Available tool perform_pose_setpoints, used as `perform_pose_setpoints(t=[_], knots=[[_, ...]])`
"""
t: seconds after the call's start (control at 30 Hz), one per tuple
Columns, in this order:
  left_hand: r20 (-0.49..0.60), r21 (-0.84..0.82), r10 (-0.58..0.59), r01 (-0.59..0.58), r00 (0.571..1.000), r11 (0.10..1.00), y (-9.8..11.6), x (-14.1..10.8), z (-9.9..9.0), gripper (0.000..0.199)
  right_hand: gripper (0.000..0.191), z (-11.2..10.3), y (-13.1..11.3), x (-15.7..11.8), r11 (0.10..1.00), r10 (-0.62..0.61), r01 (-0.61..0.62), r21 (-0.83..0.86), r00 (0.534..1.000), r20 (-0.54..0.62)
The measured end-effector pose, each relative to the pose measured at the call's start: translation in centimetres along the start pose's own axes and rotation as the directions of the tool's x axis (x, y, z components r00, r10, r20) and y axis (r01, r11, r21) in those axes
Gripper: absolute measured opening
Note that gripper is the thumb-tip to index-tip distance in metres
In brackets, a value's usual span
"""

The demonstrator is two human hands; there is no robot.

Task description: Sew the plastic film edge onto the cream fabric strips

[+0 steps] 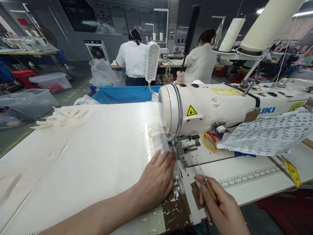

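Note:
My left hand (158, 174) lies flat with its fingers stretched out over white fabric (158, 142), just left of the needle area of a white sewing machine (202, 107). Between the thumb and fingers of my right hand (220, 204) is an awl (209, 189) with a wooden handle, its thin metal tip pointing up and away near the machine's metal plate. Clear tape and brown tape (177, 209) cover the table edge between the two hands.
Yellow- and red-handled scissors (210, 141) lie under the machine arm. A handwritten sheet (266, 133) and a yellow measuring tape (292, 171) are at the right. Cream fabric (31, 153) covers the table's left side. Two people sit beyond a blue cloth bin (122, 94).

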State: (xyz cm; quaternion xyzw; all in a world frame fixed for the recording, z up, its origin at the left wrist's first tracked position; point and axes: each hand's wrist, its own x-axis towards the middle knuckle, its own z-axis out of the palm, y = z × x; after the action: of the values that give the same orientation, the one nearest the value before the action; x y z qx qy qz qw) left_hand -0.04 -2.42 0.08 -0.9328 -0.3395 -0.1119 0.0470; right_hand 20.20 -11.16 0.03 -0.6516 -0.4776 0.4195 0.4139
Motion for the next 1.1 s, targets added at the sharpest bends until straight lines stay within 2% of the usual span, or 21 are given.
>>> perform_pose_setpoints(t=[0.27,0.53,0.7,0.83,0.97,1.03,1.1], knots=[[0.003,-0.015,-0.007,0.007,1.0,1.0,0.1,-0.1,0.0,0.047,0.043,-0.1,0.1,0.0,1.0,-0.014,0.014,-0.018,1.0,-0.001],[-0.009,0.001,-0.004,0.004,1.0,1.0,0.1,-0.1,0.0,0.048,0.046,-0.1,-0.2,-0.1,1.0,0.024,-0.024,0.008,1.0,0.018],[-0.019,0.003,-0.003,0.003,1.0,1.0,-0.1,0.1,0.2,0.049,0.046,-0.3,0.2,-0.2,0.998,0.019,-0.019,-0.06,1.0,-0.01],[-0.026,0.004,-0.028,0.028,0.999,1.0,-0.5,0.3,0.6,0.048,0.043,0.0,0.2,-0.3,0.994,-0.055,0.044,-0.097,0.991,-0.121],[-0.027,-0.008,-0.048,0.048,0.998,0.999,-1.0,0.8,0.4,0.048,0.043,0.7,-0.3,-0.3,0.977,-0.132,0.11,-0.184,0.985,-0.107],[-0.025,-0.028,-0.059,0.058,0.998,0.998,-1.2,1.1,0.2,0.046,0.032,1.2,-0.5,-0.1,0.94,-0.242,0.212,-0.265,0.966,-0.086],[-0.028,-0.046,-0.078,0.076,0.997,0.996,-1.4,1.4,-0.1,0.043,0.023,1.8,-0.7,0.4,0.871,-0.395,0.376,-0.317,0.919,0.005]])
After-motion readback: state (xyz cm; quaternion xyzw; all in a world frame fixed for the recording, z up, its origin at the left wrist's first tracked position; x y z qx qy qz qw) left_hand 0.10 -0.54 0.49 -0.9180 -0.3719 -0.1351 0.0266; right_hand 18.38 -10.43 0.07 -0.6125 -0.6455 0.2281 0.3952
